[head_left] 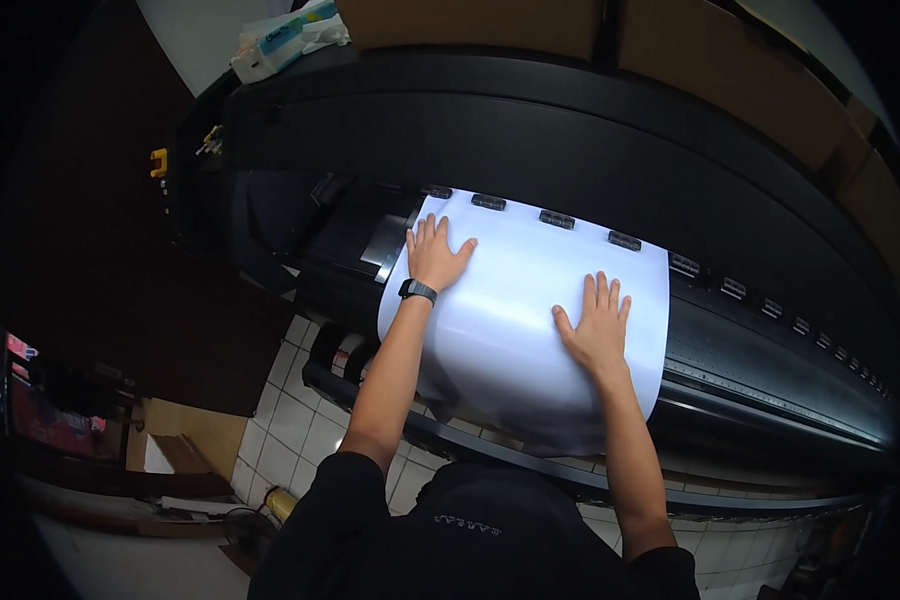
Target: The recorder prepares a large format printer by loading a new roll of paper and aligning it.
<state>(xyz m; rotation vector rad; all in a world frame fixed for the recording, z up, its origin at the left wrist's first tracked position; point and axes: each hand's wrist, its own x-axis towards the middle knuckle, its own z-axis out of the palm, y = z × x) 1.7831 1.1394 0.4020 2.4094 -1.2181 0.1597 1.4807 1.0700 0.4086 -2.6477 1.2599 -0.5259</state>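
A wide white sheet lies over the bed of a large black printer. Its far edge reaches a row of black pinch rollers, and its near part curves down over the front. My left hand, with a dark watch on the wrist, rests flat near the sheet's left edge, fingers spread and pointing away from me. Flat on the right part of the sheet lies my right hand, its fingers also spread. Neither hand grips anything.
Cardboard boxes and a tissue pack sit on top of the printer. A dark bar runs along its front above the white tiled floor. A yellow clip-like part is at the far left.
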